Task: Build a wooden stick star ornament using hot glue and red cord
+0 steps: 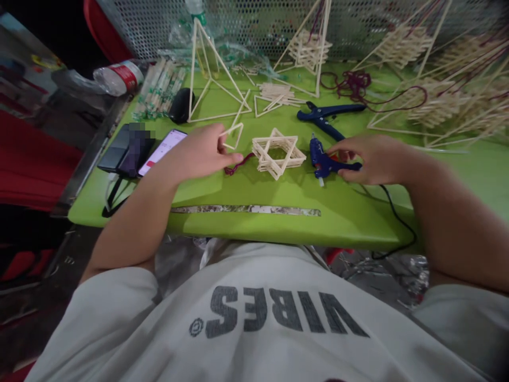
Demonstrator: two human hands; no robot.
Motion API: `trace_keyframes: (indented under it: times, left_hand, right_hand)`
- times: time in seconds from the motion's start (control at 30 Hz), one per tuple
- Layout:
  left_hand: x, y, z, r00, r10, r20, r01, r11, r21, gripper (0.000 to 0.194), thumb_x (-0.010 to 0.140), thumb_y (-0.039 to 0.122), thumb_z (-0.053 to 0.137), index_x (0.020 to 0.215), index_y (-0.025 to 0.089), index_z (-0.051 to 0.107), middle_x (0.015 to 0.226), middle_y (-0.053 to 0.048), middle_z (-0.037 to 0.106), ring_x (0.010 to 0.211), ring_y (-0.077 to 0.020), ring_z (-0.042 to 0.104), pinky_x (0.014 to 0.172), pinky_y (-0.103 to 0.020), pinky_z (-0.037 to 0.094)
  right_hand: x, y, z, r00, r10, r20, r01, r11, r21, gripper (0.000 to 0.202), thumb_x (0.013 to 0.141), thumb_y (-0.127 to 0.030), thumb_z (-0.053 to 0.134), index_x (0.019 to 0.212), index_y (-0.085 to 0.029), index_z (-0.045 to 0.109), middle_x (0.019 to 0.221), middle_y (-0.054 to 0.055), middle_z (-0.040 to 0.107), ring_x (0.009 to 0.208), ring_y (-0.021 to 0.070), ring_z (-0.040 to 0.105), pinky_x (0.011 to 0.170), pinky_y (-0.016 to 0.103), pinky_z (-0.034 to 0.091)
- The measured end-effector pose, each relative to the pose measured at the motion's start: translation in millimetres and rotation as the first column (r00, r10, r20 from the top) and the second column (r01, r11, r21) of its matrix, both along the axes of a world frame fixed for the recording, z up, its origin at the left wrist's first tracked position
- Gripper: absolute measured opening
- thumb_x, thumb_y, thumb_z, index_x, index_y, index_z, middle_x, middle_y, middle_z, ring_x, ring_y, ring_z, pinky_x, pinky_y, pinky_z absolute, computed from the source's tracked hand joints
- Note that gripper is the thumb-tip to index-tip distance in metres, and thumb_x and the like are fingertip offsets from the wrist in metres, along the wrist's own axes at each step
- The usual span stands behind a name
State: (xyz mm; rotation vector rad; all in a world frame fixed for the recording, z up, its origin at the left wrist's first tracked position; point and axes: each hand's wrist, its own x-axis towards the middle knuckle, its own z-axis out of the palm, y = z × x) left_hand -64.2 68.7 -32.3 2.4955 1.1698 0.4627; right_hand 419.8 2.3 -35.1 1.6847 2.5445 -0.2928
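Note:
My left hand (202,151) is closed on a small triangle of wooden sticks (239,135), which sticks out past the fingers. Its thumb points toward a star-shaped stack of sticks (278,168) lying on the green table. A dark red cord (238,165) runs from the stack to beside my left thumb. To the right of the star, my right hand (374,156) grips the handle of a blue glue gun (324,162). The gun lies low over the table with its nozzle toward me or away; I cannot tell which.
Blue cutters (332,114) lie behind the glue gun. A stick pyramid frame (214,85), loose sticks (276,94) and a dark red yarn tangle (353,85) are farther back. On the left are a phone (169,146) and bundled sticks (159,87). A patterned strip (254,210) lies in front.

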Motion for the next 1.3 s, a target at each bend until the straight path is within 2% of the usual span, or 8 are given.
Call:
trace_keyframes:
  times: [0.2,0.4,0.57,0.77,0.87,1.0,1.17,1.3]
  left_hand:
    - [20,-25,11.3,0.991,0.072,-0.113,-0.079,0.995,-0.055,0.038,0.088,0.03,0.09,0.092,0.029,0.052,0.089,-0.003,0.081,0.077,-0.0265,0.077,0.07,-0.038,0.047]
    - [13,-16,12.0,0.99,0.1,-0.096,-0.108,0.991,-0.083,0.039,0.086,0.035,0.09,0.089,0.029,0.052,0.084,-0.002,0.083,0.077,-0.0266,0.079,0.066,-0.036,0.042]
    - [14,-15,10.3,0.985,0.082,-0.151,-0.094,0.993,-0.076,0.035,0.084,0.028,0.089,0.088,0.029,0.055,0.085,-0.002,0.082,0.074,-0.0256,0.076,0.066,-0.037,0.043]
    - [6,-10,23.0,0.992,0.124,-0.014,-0.125,0.99,-0.072,0.034,0.084,0.026,0.083,0.085,0.028,0.049,0.083,-0.002,0.078,0.085,-0.0264,0.082,0.066,-0.035,0.045]
    - [-1,-6,30.7,0.991,0.102,0.086,-0.09,0.987,-0.134,0.044,0.086,0.031,0.09,0.088,0.028,0.046,0.083,0.0,0.076,0.087,-0.025,0.082,0.067,-0.036,0.049]
    - [-7,-8,39.2,0.978,0.044,0.205,0.003,0.975,-0.222,0.064,0.096,0.05,0.098,0.09,0.028,0.038,0.079,0.003,0.067,0.1,-0.0264,0.084,0.074,-0.036,0.06]
    - [-16,-10,42.1,0.934,-0.028,0.357,0.114,0.968,-0.222,0.067,0.102,0.066,0.094,0.098,0.029,0.038,0.093,-0.002,0.076,0.109,-0.03,0.087,0.086,-0.048,0.071]
    - [-27,-10,46.2,0.924,-0.031,0.381,0.12,0.97,-0.214,0.053,0.11,0.053,0.087,0.103,0.028,0.041,0.101,-0.002,0.076,0.11,-0.0255,0.084,0.091,-0.051,0.072]
  right_hand:
    - [6,-4,4.2,0.983,0.099,-0.152,-0.085,0.992,0.092,0.05,0.104,-0.029,0.078,0.152,-0.02,0.083,0.113,0.015,0.086,0.098,0.0302,0.078,0.096,0.042,0.054]
    - [4,-7,5.5,0.957,0.143,-0.252,-0.109,0.983,0.145,0.04,0.103,-0.032,0.077,0.143,-0.03,0.084,0.105,0.013,0.085,0.094,0.0347,0.078,0.092,0.047,0.055]
    - [1,-8,9.9,0.954,0.19,-0.233,-0.148,0.971,0.188,0.037,0.107,-0.033,0.076,0.142,-0.023,0.085,0.101,0.014,0.086,0.089,0.0309,0.078,0.09,0.045,0.054]
    - [-2,-12,14.7,0.918,0.19,-0.347,-0.1,0.96,0.261,0.024,0.111,-0.038,0.079,0.129,-0.025,0.088,0.097,0.013,0.084,0.085,0.0277,0.074,0.088,0.045,0.053]
    - [-33,-22,24.3,0.826,0.173,-0.536,-0.009,0.956,0.295,0.013,0.111,-0.042,0.084,0.114,-0.031,0.088,0.096,0.011,0.082,0.084,0.0285,0.069,0.089,0.049,0.054]
    - [-114,-32,37.5,0.706,0.031,-0.708,-0.001,0.999,0.043,0.022,0.107,-0.048,0.091,0.121,-0.031,0.087,0.125,0.008,0.089,0.087,0.0255,0.077,0.08,0.046,0.06]
    - [-209,-3,34.9,0.726,-0.046,-0.686,-0.008,0.997,-0.075,0.034,0.103,-0.047,0.092,0.13,-0.029,0.084,0.152,0.009,0.088,0.086,0.0246,0.08,0.074,0.047,0.066]
    - [-242,17,27.5,0.581,-0.124,-0.805,-0.111,0.967,-0.228,0.025,0.104,-0.057,0.089,0.106,-0.034,0.081,0.125,-0.002,0.091,0.065,0.016,0.07,0.06,0.042,0.063]
